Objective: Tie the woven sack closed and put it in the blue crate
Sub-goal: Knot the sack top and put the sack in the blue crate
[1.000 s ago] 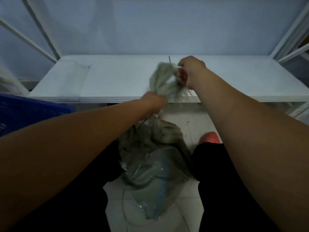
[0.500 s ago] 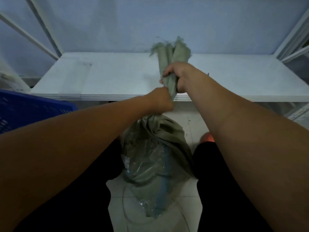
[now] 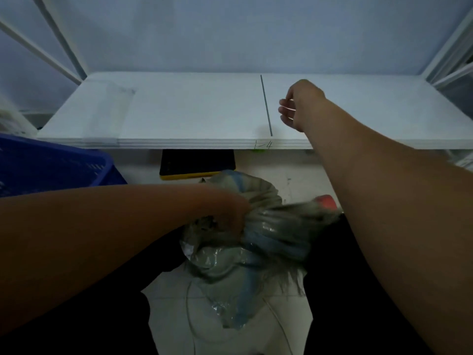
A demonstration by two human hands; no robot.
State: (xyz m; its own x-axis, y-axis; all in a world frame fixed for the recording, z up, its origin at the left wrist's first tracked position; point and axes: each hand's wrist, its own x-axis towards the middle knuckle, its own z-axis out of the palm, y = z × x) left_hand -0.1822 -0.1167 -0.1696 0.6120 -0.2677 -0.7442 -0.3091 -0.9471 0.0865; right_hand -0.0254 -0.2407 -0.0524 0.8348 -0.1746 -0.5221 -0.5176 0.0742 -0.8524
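Note:
The grey-green woven sack [image 3: 238, 272] rests on the floor between my knees, with its gathered neck bent over to the right. My left hand [image 3: 230, 213] grips that bunched neck low down. My right hand [image 3: 298, 105] hovers over the white shelf [image 3: 179, 111], fingers loosely apart and holding nothing. It is just right of a thin grey tie [image 3: 266, 106] that lies straight on the shelf. The blue crate [image 3: 51, 167] stands at the left, partly cut off by the frame edge.
A black and yellow pad [image 3: 197, 163] lies on the floor under the shelf. Something red [image 3: 326, 201] shows behind the sack's neck. White rack posts [image 3: 64, 42] rise at both sides. My dark trouser legs flank the sack on pale floor tiles.
My right hand has let go of the sack's neck and moved up over the shelf beside the tie. The neck, held upright before, has dropped and now lies bent over in my left hand.

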